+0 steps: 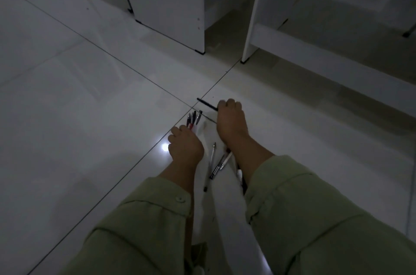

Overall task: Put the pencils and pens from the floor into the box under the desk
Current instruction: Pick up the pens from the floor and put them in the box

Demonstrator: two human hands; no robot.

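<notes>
My left hand (pixel 185 145) is closed around a bundle of several pens (pixel 193 118), red and black tips fanning out above the fingers. Just right of it, my right hand (pixel 229 120) grips one black pen (pixel 207 103) that sticks out to the left, low over the floor. Between my forearms lie more pens on the tiles: a clear pen (pixel 211 157) and a pair of crossed pens (pixel 219 165). Another dark pen end (pixel 239 172) peeks from under my right wrist. No box shows in this dim view.
White desk panels (pixel 171 2) and a second desk leg (pixel 254 26) stand ahead, with a dark gap between them. A low white rail (pixel 337 60) runs along the right. Glossy white floor tiles (pixel 78 94) spread to the left, with a bright light reflection near my left hand.
</notes>
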